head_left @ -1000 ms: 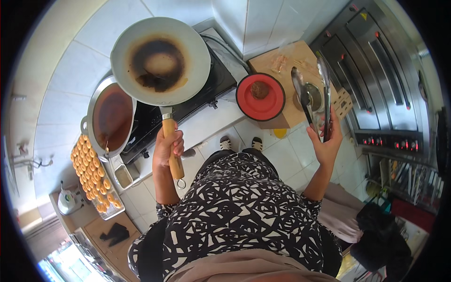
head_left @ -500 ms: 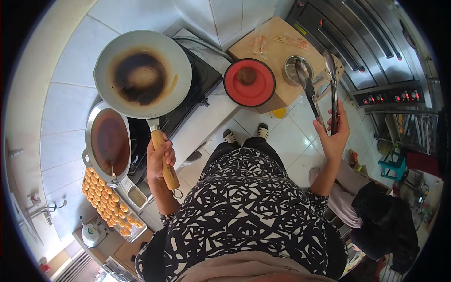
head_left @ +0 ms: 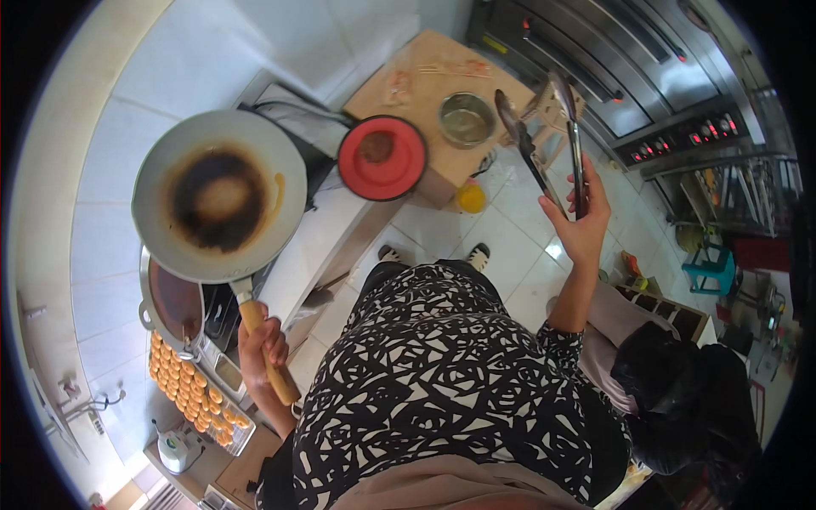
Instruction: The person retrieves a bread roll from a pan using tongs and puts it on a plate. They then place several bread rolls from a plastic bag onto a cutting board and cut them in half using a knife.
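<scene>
My left hand (head_left: pixel 262 347) grips the wooden handle of a pale grey frying pan (head_left: pixel 212 127), which has a dark brown, scorched ring inside and overlaps a pot of reddish-brown liquid (head_left: pixel 168 302) on the black stove (head_left: pixel 316 174). My right hand (head_left: pixel 578 217) holds a pair of metal tongs (head_left: pixel 527 149), spread apart in the air. On the wooden board top (head_left: pixel 459 68) behind are a red plate (head_left: pixel 404 174) with a round brown lump (head_left: pixel 374 146) and a steel container (head_left: pixel 466 116).
A tray of golden rings (head_left: pixel 183 382) and a white appliance (head_left: pixel 173 448) are at left. Steel ovens (head_left: pixel 612 51) stand at back right. A yellow item (head_left: pixel 472 197) is low by the counter. A teal stool (head_left: pixel 710 272) and dark cloth (head_left: pixel 680 399) are at right.
The frying pan in my left hand has moved left and toward me in the view, over the pot. The tongs have shifted up; the surroundings have swung round in the view.
</scene>
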Demonstrator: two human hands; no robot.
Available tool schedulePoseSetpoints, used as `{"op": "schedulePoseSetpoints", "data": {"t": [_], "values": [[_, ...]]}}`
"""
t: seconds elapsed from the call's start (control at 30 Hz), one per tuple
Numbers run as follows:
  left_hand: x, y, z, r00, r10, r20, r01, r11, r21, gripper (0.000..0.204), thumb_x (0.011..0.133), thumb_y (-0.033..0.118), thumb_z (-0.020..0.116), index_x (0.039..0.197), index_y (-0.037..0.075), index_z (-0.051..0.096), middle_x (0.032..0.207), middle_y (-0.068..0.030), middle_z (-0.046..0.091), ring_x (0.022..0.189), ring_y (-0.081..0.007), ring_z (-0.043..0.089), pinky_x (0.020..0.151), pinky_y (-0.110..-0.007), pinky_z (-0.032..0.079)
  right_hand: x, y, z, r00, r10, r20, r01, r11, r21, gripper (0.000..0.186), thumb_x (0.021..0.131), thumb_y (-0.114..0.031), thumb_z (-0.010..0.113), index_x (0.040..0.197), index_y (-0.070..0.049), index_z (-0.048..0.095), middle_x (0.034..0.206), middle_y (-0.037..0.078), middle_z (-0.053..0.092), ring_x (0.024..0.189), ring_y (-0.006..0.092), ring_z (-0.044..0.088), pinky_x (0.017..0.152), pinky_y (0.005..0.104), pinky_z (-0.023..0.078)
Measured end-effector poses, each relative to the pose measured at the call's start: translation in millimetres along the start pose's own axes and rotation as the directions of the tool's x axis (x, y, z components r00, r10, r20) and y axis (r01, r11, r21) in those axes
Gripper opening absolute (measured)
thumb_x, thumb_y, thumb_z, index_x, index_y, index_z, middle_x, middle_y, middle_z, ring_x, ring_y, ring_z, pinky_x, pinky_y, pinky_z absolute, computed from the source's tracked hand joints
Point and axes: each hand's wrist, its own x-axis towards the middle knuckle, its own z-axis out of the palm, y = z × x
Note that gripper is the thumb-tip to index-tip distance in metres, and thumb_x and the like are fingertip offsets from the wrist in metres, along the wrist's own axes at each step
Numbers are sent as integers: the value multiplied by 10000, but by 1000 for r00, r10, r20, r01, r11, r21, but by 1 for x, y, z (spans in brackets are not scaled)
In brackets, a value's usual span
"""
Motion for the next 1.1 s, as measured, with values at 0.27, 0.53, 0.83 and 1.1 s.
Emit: {"op": "schedulePoseSetpoints", "data": {"t": [0.27, 0.53, 0.83, 1.1], "values": [[-35, -53, 77, 995, -67, 78, 80, 982, -174, 250, 781, 22, 511, 996, 19, 384, 535, -8, 363, 308, -68, 328, 260, -189, 300, 12, 88, -109, 983, 71, -167, -83, 994, -68, 797, 551, -205, 810, 1241, -23, 457, 848, 31, 533, 609, 87, 428, 505, 216, 369], [-4, -66, 154, 906, -262, 332, 316, 941, -120, 252, 801, 29, 509, 1010, 13, 368, 536, -7, 354, 315, -63, 327, 266, -192, 303, 5, 140, -160, 967, 89, -240, -125, 982, -141, 795, 531, -224, 813, 1224, -35, 473, 810, 46, 537, 580, 108, 440, 497, 223, 386], [116, -57, 261, 766, -406, 497, 425, 902, 83, 251, 828, 60, 491, 1044, 33, 367, 557, 7, 360, 344, -61, 359, 289, -194, 329, 7, 176, -181, 914, 293, -280, -332, 938, -102, 792, 530, -207, 813, 1222, -28, 471, 813, 52, 543, 591, 114, 460, 501, 229, 394], [289, -81, 375, 820, -392, 416, 318, 918, 239, 186, 823, 83, 499, 994, 41, 440, 575, 31, 355, 388, -35, 326, 322, -172, 303, 54, 221, -212, 878, 344, -333, -427, 877, -219, 778, 539, -190, 811, 1215, -11, 469, 835, 62, 547, 634, 116, 478, 545, 224, 409]]}}
